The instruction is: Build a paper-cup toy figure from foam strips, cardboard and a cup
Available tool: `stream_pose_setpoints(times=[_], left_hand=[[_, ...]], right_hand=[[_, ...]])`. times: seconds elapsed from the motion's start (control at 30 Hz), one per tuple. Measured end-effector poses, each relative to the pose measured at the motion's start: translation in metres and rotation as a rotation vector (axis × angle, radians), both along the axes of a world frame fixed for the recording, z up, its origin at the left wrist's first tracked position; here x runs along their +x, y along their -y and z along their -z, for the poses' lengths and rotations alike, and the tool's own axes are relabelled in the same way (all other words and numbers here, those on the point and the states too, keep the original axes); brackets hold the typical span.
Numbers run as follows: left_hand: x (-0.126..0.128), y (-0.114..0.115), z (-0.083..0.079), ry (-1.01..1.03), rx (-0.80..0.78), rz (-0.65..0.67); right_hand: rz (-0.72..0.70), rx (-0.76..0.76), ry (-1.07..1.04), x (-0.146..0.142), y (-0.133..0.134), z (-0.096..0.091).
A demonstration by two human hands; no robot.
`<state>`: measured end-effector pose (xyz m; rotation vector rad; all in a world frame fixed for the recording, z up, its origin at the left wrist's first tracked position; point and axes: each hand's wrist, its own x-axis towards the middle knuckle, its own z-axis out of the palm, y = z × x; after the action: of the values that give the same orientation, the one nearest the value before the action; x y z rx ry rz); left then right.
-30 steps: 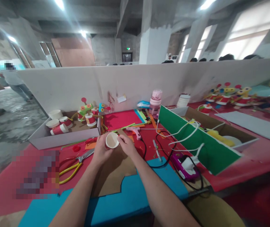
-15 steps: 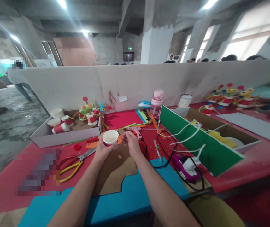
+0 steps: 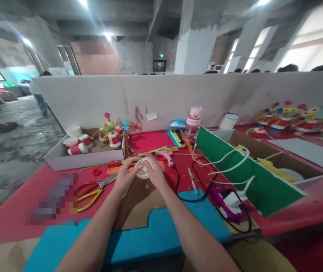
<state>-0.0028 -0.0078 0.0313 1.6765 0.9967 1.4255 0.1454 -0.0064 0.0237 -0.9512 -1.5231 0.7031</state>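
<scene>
A white paper cup (image 3: 144, 173) is held between my two hands, its open mouth tilted toward me. My left hand (image 3: 127, 174) grips its left side, thumb at the rim. From the other side my right hand (image 3: 156, 174) closes round it, with the thumb over the rim. Beneath them lies a piece of brown cardboard (image 3: 136, 209) on blue sheets (image 3: 189, 226). Just beyond my right hand rests a pink glue gun (image 3: 167, 157). Scissors (image 3: 96, 189) with red and yellow handles lie to the left.
A box (image 3: 85, 161) of paper cups and cup figures stands at the back left. On the right are a green-sided box (image 3: 246, 170) with white cables and a purple power strip (image 3: 228, 204). A marker (image 3: 193, 181) lies between. A white partition (image 3: 161, 98) runs behind.
My right hand has come onto the cup, which both hands now hold. The cup has moved slightly right and tilted toward me. The view has shifted a little left.
</scene>
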Motion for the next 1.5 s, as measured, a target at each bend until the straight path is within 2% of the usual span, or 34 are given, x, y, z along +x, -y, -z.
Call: stream_pose_setpoints(times=[0.17, 0.27, 0.33, 0.4, 0.53, 0.63, 0.7, 0.87, 1.03, 1.17, 1.27, 1.4, 1.43, 1.5], left_hand=[[-0.004, -0.002, -0.003, -0.051, 0.121, -0.199], [-0.003, 0.004, -0.009, -0.153, 0.221, -0.3], [0.0, 0.007, -0.011, -0.12, 0.185, -0.347], [0.003, 0.007, -0.008, 0.054, 0.052, -0.328], [0.008, 0.001, -0.001, 0.427, -0.235, -0.149], [0.007, -0.001, -0.001, 0.473, -0.278, -0.076], [0.005, -0.001, -0.004, 0.398, -0.234, -0.063], [-0.004, 0.001, -0.01, 0.069, -0.104, -0.164], [-0.012, -0.001, -0.012, -0.359, 0.153, -0.045], [-0.018, 0.0, -0.014, -0.506, 0.218, -0.096], [-0.016, 0.002, -0.013, -0.329, 0.1, -0.08], [-0.002, 0.005, -0.01, 0.228, -0.189, -0.019], [0.0, 0.005, -0.009, 0.319, -0.218, -0.011], [0.0, 0.003, -0.009, 0.362, -0.197, 0.001]], right_hand=[[-0.013, 0.02, 0.112, -0.006, 0.003, 0.005], [-0.04, -0.06, 0.083, -0.011, 0.005, 0.006], [-0.069, -0.121, 0.009, -0.014, 0.007, 0.005], [-0.076, -0.147, -0.052, -0.015, 0.008, 0.003], [0.003, -0.086, -0.012, -0.012, 0.006, 0.003], [0.085, -0.009, 0.022, -0.007, 0.004, 0.003], [0.109, 0.029, 0.041, -0.005, 0.003, 0.003], [0.112, 0.018, 0.037, -0.007, 0.005, 0.002], [0.084, 0.043, 0.068, -0.006, 0.003, 0.006], [0.066, 0.068, 0.127, -0.007, 0.003, 0.007], [0.008, 0.013, 0.066, -0.01, 0.005, 0.006], [-0.033, -0.152, -0.109, -0.013, 0.004, 0.01], [-0.021, -0.174, -0.138, -0.013, 0.002, 0.012], [0.015, -0.185, -0.164, -0.011, -0.001, 0.015]])
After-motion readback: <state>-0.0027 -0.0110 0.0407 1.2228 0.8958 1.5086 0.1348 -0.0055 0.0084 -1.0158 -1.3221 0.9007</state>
